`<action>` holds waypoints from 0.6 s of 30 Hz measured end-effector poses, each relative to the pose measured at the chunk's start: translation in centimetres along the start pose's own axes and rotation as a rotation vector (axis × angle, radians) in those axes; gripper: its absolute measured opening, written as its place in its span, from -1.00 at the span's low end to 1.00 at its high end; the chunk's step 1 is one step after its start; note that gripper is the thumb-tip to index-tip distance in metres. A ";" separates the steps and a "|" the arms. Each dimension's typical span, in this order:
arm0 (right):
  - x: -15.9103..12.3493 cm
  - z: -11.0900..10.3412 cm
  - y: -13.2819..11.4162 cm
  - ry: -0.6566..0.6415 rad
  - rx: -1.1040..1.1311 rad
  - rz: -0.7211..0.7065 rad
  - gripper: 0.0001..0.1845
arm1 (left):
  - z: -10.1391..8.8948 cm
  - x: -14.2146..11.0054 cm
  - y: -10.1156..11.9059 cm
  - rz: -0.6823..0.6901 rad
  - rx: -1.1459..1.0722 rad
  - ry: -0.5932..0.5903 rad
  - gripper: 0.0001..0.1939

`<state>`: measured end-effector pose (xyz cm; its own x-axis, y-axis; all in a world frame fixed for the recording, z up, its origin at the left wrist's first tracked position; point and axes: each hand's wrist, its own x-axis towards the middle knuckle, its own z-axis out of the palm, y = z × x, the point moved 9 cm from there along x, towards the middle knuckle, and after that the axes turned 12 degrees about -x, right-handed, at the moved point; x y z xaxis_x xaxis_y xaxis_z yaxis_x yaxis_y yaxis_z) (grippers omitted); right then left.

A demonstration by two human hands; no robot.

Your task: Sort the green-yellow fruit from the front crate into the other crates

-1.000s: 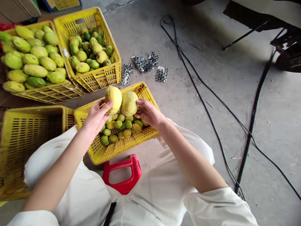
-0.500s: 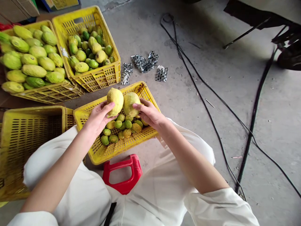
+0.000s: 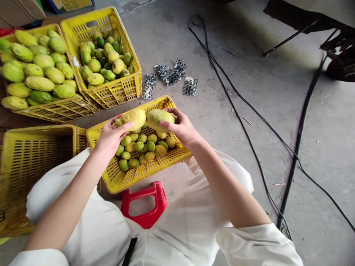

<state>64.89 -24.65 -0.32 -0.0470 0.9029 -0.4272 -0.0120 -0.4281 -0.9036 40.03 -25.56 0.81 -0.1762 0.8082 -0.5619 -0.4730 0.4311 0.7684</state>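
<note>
My left hand [image 3: 108,136] is closed round a large yellow lemon [image 3: 135,117], thumb along its near side. In my right hand [image 3: 183,128] is a second big yellow-green lemon [image 3: 155,119], also gripped with the thumb in front. Both fruits lie sideways in the air, their inner ends nearly touching. Below them is a shallow yellow plastic crate [image 3: 138,180], with several small green and yellow lemons [image 3: 150,156] on its slatted bottom. The hands and big lemons hide part of its far side.
Two yellow crates at the back left hold large lemons [image 3: 40,83] and smaller greenish ones [image 3: 95,65]. Another yellow crate [image 3: 36,162] stands left of my knee. Before me is a red plastic handle-shaped piece [image 3: 159,201]. Crumpled foil [image 3: 170,75] and black cables [image 3: 235,107] lie on the floor.
Both hands have turned the lemons from roughly upright to lying sideways, with their ends pointing outward. More small lemons show beneath them. The crates have not moved.
</note>
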 end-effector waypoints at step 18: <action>0.4 -0.7 -1.1 0.025 0.023 -0.085 -0.18 | 0.7 0.0 -0.8 -0.049 0.007 -0.046 -0.32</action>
<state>65.55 -23.81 0.52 -0.0197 0.9365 -0.3502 -0.0382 -0.3508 -0.9357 40.99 -25.66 0.41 -0.1128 0.8039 -0.5840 -0.4741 0.4730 0.7426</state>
